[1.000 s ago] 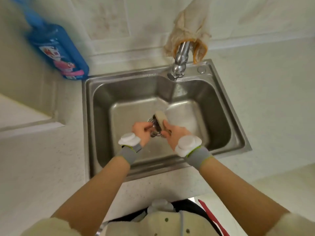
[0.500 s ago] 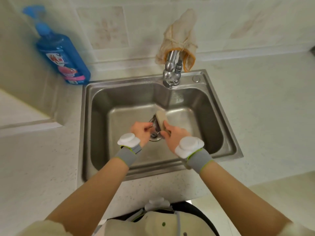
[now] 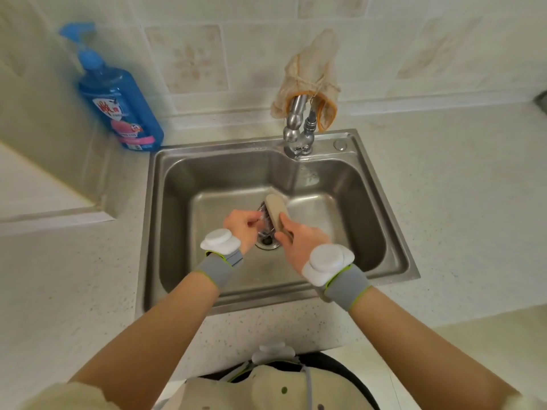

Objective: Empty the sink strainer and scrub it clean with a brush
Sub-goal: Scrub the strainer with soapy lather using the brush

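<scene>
- Steel strainer (image 3: 262,216) sits pinched in the fingertips of the left hand (image 3: 241,224), held up just above the open drain (image 3: 268,242); most of it is hidden by the fingers and the brush, so its tilt cannot be told
- Against the pictures from a second and half a second ago, very little has changed at the grips: the same hand pinches the strainer, the same hand holds the brush, and the two still meet over the drain, with only a small shift of the brush along the metal
- What did move is the view, which has lifted so more of the tiled wall shows
- I judge from this that the scrubbing is in progress and the emptying is likely done, though no waste shows anywhere to confirm it
- Pale tan brush (image 3: 273,213) lies against the strainer on its right side, with its far end sticking out past both hands
- The right hand (image 3: 302,239) has its fingers curled round the near end of the brush, thumb on top
- The strainer therefore lies between the two grips, touching the brush and just ahead of the left fingertips
- The sink (image 3: 364,208) surrounds both hands, and its basin wall is well apart from either grip
- Beyond the hands stands the tap (image 3: 296,128) with a cloth (image 3: 313,72) tied over it, and far off to the left grip's side a blue soap bottle (image 3: 118,108) stands on the counter
</scene>
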Action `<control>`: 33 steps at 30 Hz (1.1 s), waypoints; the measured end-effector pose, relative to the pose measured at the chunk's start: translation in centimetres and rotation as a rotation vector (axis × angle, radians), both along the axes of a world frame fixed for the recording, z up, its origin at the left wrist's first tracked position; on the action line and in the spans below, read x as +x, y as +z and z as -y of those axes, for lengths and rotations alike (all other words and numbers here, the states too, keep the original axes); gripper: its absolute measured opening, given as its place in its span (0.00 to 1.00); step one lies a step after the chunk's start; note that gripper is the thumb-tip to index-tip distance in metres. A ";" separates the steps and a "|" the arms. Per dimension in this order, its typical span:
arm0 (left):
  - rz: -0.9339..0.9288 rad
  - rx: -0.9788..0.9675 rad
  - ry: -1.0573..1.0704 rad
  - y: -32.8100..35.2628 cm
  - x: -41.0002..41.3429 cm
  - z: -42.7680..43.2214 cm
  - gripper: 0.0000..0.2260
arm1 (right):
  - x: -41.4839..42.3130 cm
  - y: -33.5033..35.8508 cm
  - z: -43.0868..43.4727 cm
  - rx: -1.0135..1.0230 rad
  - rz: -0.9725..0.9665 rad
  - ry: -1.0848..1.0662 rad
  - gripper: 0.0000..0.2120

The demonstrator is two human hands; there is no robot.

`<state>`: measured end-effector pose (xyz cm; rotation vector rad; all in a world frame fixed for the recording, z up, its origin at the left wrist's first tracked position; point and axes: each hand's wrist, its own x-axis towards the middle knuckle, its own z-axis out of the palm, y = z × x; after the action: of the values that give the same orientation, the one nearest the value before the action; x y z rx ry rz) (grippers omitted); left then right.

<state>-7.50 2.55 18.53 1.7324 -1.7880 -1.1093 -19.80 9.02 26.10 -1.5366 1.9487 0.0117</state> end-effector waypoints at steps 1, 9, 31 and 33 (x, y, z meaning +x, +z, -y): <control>0.018 -0.007 -0.020 0.2 -0.1 -0.3 0.08 | -0.7 -0.1 0.5 0.000 0.020 -0.037 0.23; 0.011 -0.001 -0.073 -0.3 -0.9 -1.0 0.07 | -1.9 -0.3 0.5 0.022 0.030 -0.082 0.23; -0.069 0.065 -0.101 0.9 0.2 1.3 0.08 | -0.5 0.2 0.4 -0.028 0.045 -0.047 0.23; -0.064 0.090 -0.121 1.3 0.3 1.1 0.08 | -0.9 -0.1 1.2 -0.035 0.068 -0.094 0.23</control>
<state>-7.16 1.45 19.79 1.6369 -1.8508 -1.2986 -20.75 7.80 26.03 -1.4470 1.9745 -0.1135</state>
